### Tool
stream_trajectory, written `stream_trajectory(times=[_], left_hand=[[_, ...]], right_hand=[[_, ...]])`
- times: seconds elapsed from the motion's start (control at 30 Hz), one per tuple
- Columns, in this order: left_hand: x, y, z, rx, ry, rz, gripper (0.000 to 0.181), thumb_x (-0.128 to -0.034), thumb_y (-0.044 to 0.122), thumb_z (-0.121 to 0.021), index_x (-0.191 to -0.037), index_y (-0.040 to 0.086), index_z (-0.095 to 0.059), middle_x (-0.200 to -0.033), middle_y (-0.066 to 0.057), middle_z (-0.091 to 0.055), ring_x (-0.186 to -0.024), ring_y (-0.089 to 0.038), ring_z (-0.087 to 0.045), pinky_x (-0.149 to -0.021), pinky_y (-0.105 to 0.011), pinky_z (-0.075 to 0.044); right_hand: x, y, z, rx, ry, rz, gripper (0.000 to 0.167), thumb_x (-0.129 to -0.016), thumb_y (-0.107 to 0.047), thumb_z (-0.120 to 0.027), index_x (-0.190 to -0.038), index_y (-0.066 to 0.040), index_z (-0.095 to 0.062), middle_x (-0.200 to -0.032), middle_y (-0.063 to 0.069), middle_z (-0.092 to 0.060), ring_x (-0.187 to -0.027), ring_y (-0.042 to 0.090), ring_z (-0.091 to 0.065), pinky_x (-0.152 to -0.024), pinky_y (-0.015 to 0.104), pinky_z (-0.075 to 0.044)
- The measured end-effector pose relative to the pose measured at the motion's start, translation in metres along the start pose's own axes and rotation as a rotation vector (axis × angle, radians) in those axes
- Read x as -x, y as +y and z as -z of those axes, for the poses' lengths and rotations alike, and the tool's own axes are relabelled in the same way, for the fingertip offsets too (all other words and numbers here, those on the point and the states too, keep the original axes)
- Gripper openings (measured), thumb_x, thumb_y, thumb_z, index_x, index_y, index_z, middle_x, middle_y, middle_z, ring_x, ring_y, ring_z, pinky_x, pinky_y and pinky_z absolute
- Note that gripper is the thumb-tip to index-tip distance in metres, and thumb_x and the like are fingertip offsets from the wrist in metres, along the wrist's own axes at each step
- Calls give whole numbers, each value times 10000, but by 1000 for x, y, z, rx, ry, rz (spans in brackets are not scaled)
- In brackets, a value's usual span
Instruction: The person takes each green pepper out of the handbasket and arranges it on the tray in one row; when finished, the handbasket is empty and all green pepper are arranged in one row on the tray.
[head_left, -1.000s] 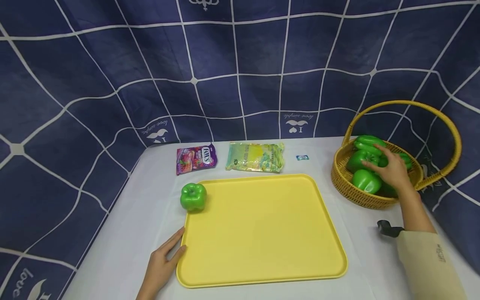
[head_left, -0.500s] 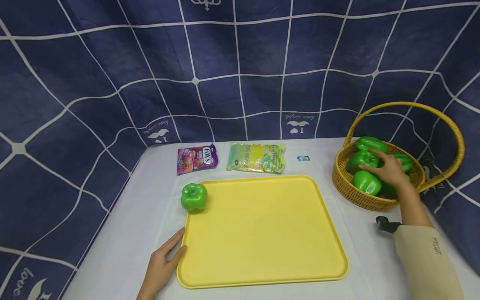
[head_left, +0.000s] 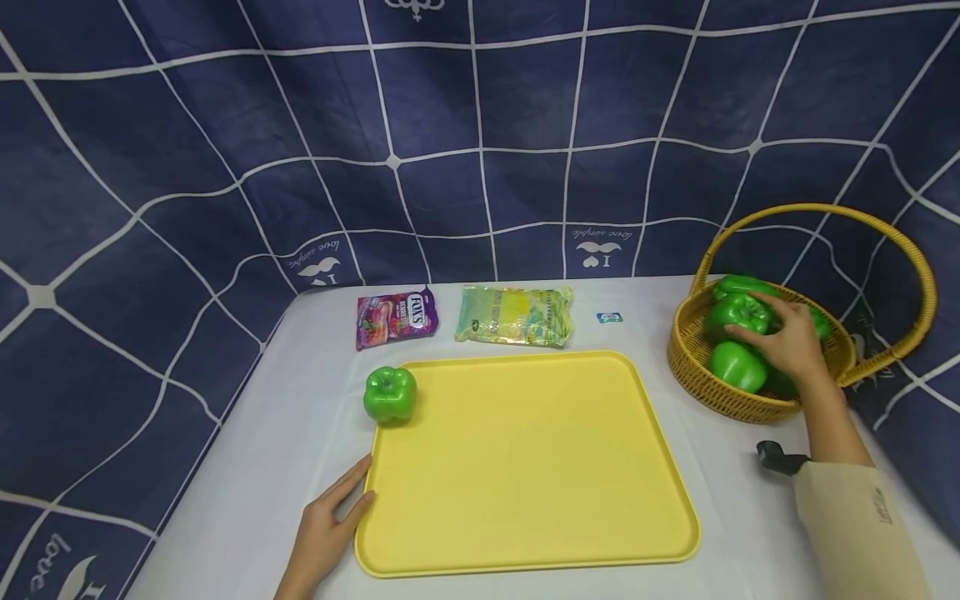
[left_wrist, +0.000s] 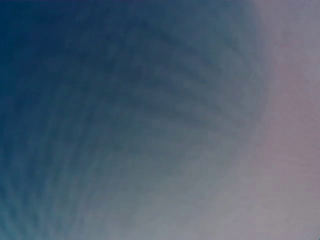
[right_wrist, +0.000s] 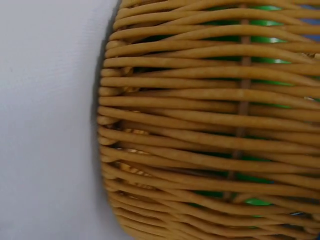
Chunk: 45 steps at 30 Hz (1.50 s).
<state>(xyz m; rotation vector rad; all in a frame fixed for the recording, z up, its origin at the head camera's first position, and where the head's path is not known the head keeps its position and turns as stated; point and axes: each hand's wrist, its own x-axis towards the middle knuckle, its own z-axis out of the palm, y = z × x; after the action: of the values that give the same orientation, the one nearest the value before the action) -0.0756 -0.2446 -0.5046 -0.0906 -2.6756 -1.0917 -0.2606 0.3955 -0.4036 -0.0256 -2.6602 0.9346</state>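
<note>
In the head view my right hand (head_left: 797, 343) reaches into a wicker basket (head_left: 693, 375) and grips a green bell pepper (head_left: 733, 315) between thumb and fingers. Another green bell pepper (head_left: 738, 367) lies in front of it, and more green vegetables are partly hidden behind the hand. My left hand (head_left: 318, 529) rests at the left edge of a yellow tray (head_left: 525, 458), its fingers fairly straight. On the tray's far left corner sits a bell pepper (head_left: 390, 393). The right wrist view is filled by the basket's woven side (right_wrist: 210, 110); the left wrist view is a blur.
Behind the tray lie a purple candy bag (head_left: 396, 318), a green-yellow packet (head_left: 514, 316) and a small blue wrapper (head_left: 609, 317). The basket's tall handle (head_left: 926, 287) arches over to the right. A dark blue curtain (head_left: 517, 100) closes off the back.
My right hand has lowered into the basket, taken hold of the bell pepper and shifted it slightly up and to the right. My left hand has stayed in place.
</note>
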Motion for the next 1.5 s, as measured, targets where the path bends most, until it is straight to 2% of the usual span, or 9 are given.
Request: stream_trajectory(times=[0.17, 0.37, 0.53, 0.67, 0.83, 1.0, 1.13, 1.37, 1.5], left_hand=[[1, 0, 0, 10, 4, 3, 475, -866, 282, -658, -1307, 158, -534, -1320, 6, -521, -1202, -216, -475, -942, 8, -226], [0, 2, 0, 7, 13, -7, 475, -864, 278, -660, -1300, 138, -536, -1314, -12, -525, -1198, -235, -479, -942, 15, -208], [1, 3, 1, -1, 14, -1, 469, -862, 274, -663, -1295, 140, -542, -1310, -4, -530, -1195, -233, -483, -943, 15, -211], [1, 3, 2, -5, 6, 11, 465, -867, 283, -658, -1294, 140, -543, -1315, 15, -526, -1203, -207, -476, -948, 9, -222], [-1, 2, 2, 1, 4, 0, 464, -872, 300, -648, -1299, 150, -539, -1319, 27, -521, -1209, -166, -466, -948, 7, -229], [-2, 3, 2, -12, -10, 13, 470, -874, 323, -641, -1302, 161, -537, -1324, 36, -516, -1209, -202, -473, -957, -3, -229], [-3, 3, 1, -12, -8, 14, 463, -870, 315, -649, -1295, 163, -546, -1316, 30, -524, -1203, -214, -480, -974, -33, -249], [-1, 2, 2, -21, -21, 40, 472, -873, 325, -642, -1307, 172, -533, -1328, 37, -511, -1215, -199, -468, -992, -93, -278], [0, 2, 2, -26, -28, 52, 475, -875, 351, -634, -1311, 192, -529, -1331, 73, -504, -1218, -178, -463, -989, -67, -267]], right_hand=[[6, -16, 3, -23, 76, 58, 717, -802, -271, -728, -1402, -79, -387, -1249, 328, -257, -1052, 463, -305, -753, 586, -326], [18, -52, 0, -67, 114, 154, 707, -757, -202, -770, -1378, -116, -444, -1238, 242, -295, -1084, 399, -297, -796, 585, -309], [27, -93, -18, -127, 100, 254, 706, -701, -151, -808, -1338, -141, -503, -1206, 197, -323, -1100, 366, -319, -848, 627, -317], [28, -126, -45, -166, 53, 372, 714, -657, -141, -839, -1306, -169, -543, -1178, 179, -352, -1064, 332, -366, -836, 573, -347], [29, -166, -88, -202, -76, 496, 698, -661, -194, -848, -1293, -158, -553, -1156, 142, -382, -1029, 278, -412, -854, 502, -405], [35, -201, -130, -230, -257, 516, 687, -686, -315, -828, -1291, -146, -550, -1173, 97, -382, -1075, 281, -427, -901, 493, -447], [40, -220, -159, -250, -363, 535, 686, -699, -356, -812, -1297, -152, -546, -1165, 87, -385, -1066, 280, -437, -871, 463, -485], [46, -242, -197, -249, -459, 565, 677, -698, -374, -804, -1292, -165, -555, -1177, 95, -414, -1056, 264, -447, -858, 414, -491], [49, -252, -213, -233, -482, 591, 674, -701, -365, -800, -1291, -155, -551, -1264, 121, -452, -1148, 295, -431, -938, 472, -436]])
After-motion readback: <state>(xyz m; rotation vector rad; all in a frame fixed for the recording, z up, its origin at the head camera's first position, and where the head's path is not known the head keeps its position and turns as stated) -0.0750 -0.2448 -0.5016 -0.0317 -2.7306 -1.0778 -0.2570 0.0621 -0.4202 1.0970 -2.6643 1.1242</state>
